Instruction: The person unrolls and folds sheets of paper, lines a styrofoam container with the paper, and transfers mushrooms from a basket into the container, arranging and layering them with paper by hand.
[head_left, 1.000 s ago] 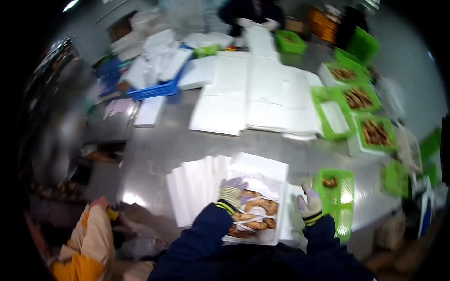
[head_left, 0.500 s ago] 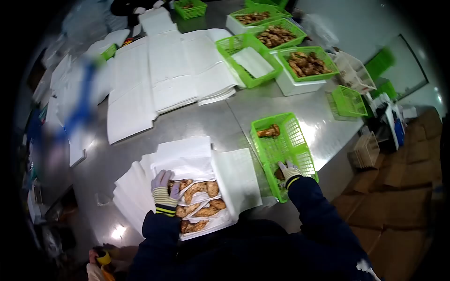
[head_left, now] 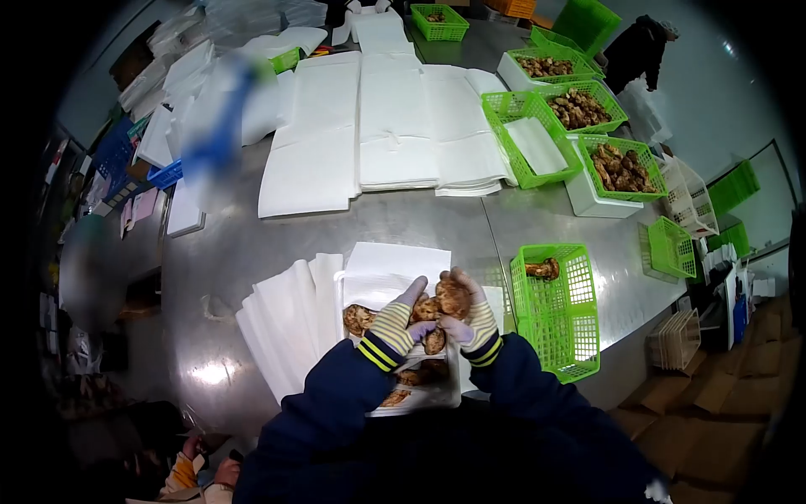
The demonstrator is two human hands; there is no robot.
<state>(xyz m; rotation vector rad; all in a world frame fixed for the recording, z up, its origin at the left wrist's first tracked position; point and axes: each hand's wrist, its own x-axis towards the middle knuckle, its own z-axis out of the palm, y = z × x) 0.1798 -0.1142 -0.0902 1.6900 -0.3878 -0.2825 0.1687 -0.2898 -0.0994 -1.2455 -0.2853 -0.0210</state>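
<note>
Both gloved hands are over a white foam box [head_left: 454, 388] holding several brown mushrooms. My right hand [head_left: 478, 317] is closed around a large-capped mushroom [head_left: 453, 296]. Close beside it, my left hand [head_left: 398, 323] has its fingers and thumb around another mushroom [head_left: 425, 310]. Whether the two mushrooms touch is hard to tell. A mushroom [head_left: 358, 319] lies in the box to the left of my left hand, and more lie partly hidden below my wrists. White paper lines the box's far side.
To the right stands a green basket [head_left: 579, 336] with one mushroom [head_left: 544, 269] at its far end. White sheets [head_left: 290, 315] fan out left of the box, and stacked sheets [head_left: 395, 126] cover the table's far side. Filled baskets [head_left: 621, 172] stand at back right. Other people are nearby.
My right hand has come out of the green basket with a mushroom and moved left over the box. My left hand has shifted to meet it. The camera view has turned.
</note>
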